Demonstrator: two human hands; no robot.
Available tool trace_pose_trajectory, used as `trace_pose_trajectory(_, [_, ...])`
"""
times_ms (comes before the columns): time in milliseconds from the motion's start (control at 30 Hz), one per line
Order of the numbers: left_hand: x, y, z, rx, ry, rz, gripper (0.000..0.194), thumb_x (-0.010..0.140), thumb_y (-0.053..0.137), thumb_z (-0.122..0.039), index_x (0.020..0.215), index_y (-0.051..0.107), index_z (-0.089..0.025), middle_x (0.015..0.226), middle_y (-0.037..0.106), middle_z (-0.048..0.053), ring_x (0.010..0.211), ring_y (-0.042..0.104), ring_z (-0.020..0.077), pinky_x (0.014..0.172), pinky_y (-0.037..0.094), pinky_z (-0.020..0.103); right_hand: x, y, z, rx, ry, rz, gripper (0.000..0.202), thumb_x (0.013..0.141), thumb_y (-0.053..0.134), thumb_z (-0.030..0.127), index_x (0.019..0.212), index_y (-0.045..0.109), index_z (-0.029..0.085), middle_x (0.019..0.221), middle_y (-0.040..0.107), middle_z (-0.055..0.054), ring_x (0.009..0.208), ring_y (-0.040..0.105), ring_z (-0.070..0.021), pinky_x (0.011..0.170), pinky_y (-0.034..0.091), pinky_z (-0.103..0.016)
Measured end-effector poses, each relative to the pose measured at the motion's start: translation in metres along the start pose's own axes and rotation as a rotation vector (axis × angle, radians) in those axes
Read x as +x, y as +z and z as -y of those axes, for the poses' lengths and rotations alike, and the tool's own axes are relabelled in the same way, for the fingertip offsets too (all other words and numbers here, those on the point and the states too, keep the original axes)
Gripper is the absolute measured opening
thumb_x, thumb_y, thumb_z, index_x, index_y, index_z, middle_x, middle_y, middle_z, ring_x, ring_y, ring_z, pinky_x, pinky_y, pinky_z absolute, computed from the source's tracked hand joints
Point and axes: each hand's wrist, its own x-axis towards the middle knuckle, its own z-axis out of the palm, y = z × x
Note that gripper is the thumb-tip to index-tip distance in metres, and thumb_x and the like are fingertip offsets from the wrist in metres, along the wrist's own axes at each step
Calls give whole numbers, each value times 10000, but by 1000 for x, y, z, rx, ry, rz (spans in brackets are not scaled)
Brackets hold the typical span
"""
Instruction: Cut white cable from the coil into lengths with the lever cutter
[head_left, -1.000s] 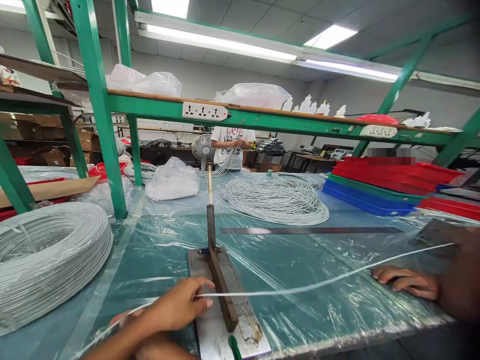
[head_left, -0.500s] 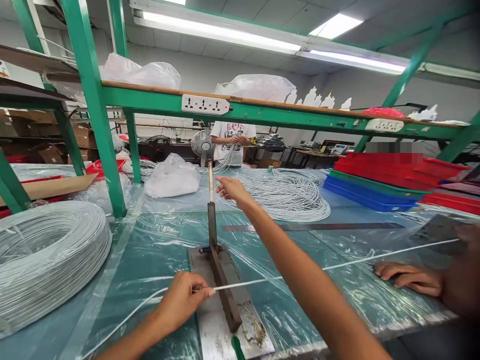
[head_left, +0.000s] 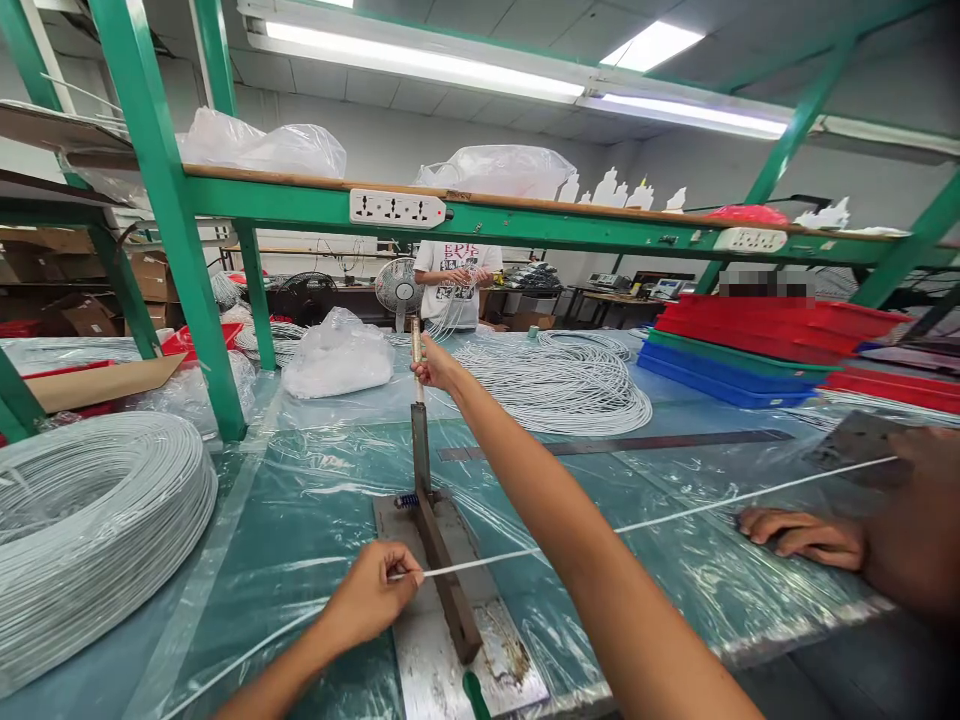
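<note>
My left hand (head_left: 377, 592) pinches a thin white cable (head_left: 480, 561) between thumb and fingers, just left of a metal lever cutter (head_left: 439, 560). The cable runs across the cutter's base and under my right forearm towards a co-worker's hands (head_left: 806, 535) at the right edge. One of those hands lies on the table; the other, partly blurred, is at the cable's far end. My right hand (head_left: 433, 362) is closed around the upright handle (head_left: 417, 345) of the cutter. The cutter's arm stands raised, with a spring at its pivot and a green-handled item (head_left: 474, 692) at the base's front.
A large coil of white cable (head_left: 105, 540) lies at left. Behind are loose cable loops (head_left: 555, 385), a plastic bag (head_left: 339, 355) and a steel ruler (head_left: 615, 444). Red and blue trays (head_left: 735, 370) are stacked at right. A green shelf (head_left: 525, 225) spans above; another person stands beyond.
My right hand has moved left onto the cutter's handle and closed around it. My left hand still pinches the cable in about the same place. The view has shifted slightly.
</note>
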Motion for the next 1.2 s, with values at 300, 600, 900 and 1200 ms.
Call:
trace_pose_trajectory(300, [28, 21, 24, -77, -86, -163, 489, 590, 612, -546, 456, 294, -200, 458, 231, -80, 471, 223, 73, 470, 146, 233, -95, -37, 8, 49, -92, 133, 462, 920, 175, 536, 958, 467, 180, 674, 621, -85, 451, 508, -71, 433, 420, -142])
trace_pose_trajectory(600, [31, 25, 31, 61, -96, -261, 400, 615, 613, -422, 453, 335, -184, 445, 270, -75, 462, 255, 75, 470, 158, 225, -235, -75, -69, 46, 28, 226, 273, 858, 463, 468, 816, 437, 200, 699, 644, -58, 460, 544, -104, 419, 446, -192])
trace_pose_trajectory(900, [28, 25, 28, 156, -52, -294, 383, 646, 584, -400, 461, 325, -187, 444, 289, -67, 462, 271, 85, 472, 143, 227, -300, -64, -121, 154, 351, 0, 625, 682, 634, 329, 1248, 374, 287, 751, 583, 14, 385, 477, -61, 338, 413, -171])
trace_pose_trajectory(1200, [27, 24, 27, 192, -21, -295, 400, 668, 578, -409, 466, 314, -186, 445, 301, -66, 458, 273, 81, 470, 159, 221, -290, -56, -156, -56, 459, 112, 419, 660, 605, 523, 779, 336, 225, 454, 340, 120, 238, 172, -7, 226, 169, -125])
